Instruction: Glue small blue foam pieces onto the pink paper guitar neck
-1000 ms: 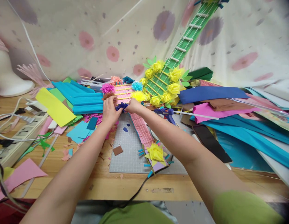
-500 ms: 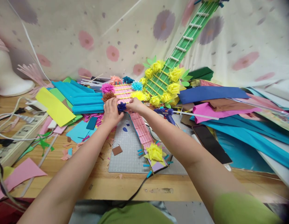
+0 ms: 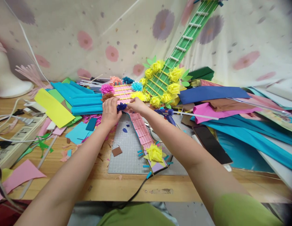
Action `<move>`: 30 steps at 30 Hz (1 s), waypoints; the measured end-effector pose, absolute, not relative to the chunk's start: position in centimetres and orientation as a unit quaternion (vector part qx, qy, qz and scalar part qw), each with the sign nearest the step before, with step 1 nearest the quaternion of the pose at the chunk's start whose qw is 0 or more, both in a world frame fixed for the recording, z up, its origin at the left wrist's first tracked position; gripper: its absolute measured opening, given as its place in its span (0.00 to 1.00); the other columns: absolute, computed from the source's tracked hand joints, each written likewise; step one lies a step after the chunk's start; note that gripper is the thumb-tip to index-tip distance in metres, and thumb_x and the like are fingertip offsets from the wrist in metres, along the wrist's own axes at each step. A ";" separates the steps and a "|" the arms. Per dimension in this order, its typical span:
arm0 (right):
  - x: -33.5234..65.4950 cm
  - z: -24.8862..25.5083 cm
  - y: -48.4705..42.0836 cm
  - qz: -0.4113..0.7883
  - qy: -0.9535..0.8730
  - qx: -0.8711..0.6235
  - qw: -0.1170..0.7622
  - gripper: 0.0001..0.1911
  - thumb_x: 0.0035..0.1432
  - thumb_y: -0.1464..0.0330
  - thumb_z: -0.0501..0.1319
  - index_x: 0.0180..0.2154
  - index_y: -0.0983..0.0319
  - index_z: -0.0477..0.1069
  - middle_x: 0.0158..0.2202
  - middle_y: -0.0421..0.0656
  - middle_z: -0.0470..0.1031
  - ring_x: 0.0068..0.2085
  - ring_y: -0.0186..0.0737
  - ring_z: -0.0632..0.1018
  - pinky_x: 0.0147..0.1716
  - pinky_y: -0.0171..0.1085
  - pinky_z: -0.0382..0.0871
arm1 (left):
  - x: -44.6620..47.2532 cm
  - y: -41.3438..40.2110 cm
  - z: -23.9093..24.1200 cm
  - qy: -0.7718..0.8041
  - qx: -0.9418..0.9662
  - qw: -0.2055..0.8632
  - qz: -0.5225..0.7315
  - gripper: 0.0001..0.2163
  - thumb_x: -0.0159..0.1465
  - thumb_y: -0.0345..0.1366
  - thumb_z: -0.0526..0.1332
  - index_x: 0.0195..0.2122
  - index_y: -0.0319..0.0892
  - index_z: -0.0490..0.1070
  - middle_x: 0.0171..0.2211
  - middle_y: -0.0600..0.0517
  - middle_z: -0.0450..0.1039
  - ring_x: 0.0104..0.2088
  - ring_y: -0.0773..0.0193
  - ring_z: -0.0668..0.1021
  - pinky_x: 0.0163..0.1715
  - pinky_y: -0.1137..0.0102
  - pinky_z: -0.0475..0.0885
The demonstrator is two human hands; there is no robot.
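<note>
A small pink paper guitar (image 3: 139,127) lies on a grey cutting mat (image 3: 127,150), ringed at its body with paper flowers and topped by a yellow flower (image 3: 155,153) at its head. My left hand (image 3: 110,110) and my right hand (image 3: 136,105) meet at the guitar's body, fingers closed from both sides on a dark blue paper flower (image 3: 121,106). A brown flower (image 3: 107,96) sits just above my left hand. Behind stands a larger green paper guitar (image 3: 176,56) with yellow flowers.
A blue glue gun (image 3: 166,112) lies right of the guitar, its black cord running off the table's front edge. Stacks of coloured paper (image 3: 214,94) fill the right side; blue and yellow sheets (image 3: 73,97) lie left. A power strip (image 3: 17,138) with cables sits far left. Paper scraps litter the wood.
Both hands have pressed the dark blue flower closer to the guitar's body; it now sits compact between my fingertips. The view has shifted slightly.
</note>
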State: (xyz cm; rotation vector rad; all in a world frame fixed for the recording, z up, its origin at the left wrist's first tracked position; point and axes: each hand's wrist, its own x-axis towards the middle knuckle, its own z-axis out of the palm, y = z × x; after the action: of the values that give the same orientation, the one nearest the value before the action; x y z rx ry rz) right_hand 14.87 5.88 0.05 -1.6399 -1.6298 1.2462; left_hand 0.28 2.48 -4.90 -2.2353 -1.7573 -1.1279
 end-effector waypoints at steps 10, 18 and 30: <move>19.4 1.7 4.5 0.472 -0.577 -0.585 0.321 0.15 0.47 0.74 0.61 0.34 0.60 0.55 0.24 0.36 0.71 0.21 0.28 0.69 0.18 0.28 0.53 | -1.3 0.6 -3.2 -0.601 -0.637 0.077 -0.476 0.18 0.52 0.26 0.57 0.44 0.44 0.62 0.44 0.46 0.66 0.49 0.52 0.68 0.52 0.54 0.62; 24.0 -0.4 2.6 0.550 -0.560 -0.514 0.345 0.07 0.48 0.72 0.59 0.29 0.61 0.60 0.22 0.35 0.66 0.20 0.25 0.64 0.18 0.28 0.51 | -0.8 -2.0 -4.4 -0.579 -0.594 0.058 -0.556 0.06 0.61 0.33 0.54 0.40 0.43 0.61 0.39 0.49 0.64 0.44 0.60 0.70 0.47 0.60 0.66; 23.9 -1.5 1.0 0.729 -0.463 -0.347 0.364 0.18 0.50 0.61 0.61 0.24 0.59 0.52 0.19 0.31 0.46 0.18 0.26 0.51 0.17 0.27 0.44 | 7.5 -2.1 -5.4 -0.492 -0.621 -0.364 -0.490 0.22 0.48 0.28 0.65 0.44 0.44 0.62 0.44 0.47 0.70 0.44 0.61 0.75 0.44 0.63 0.71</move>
State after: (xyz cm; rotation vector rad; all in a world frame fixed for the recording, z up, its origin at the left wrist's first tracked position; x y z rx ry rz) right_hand 23.88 0.96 -1.53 -0.8929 -1.1922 1.8764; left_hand 7.47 -2.15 -5.37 -2.5907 -2.0533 -2.0447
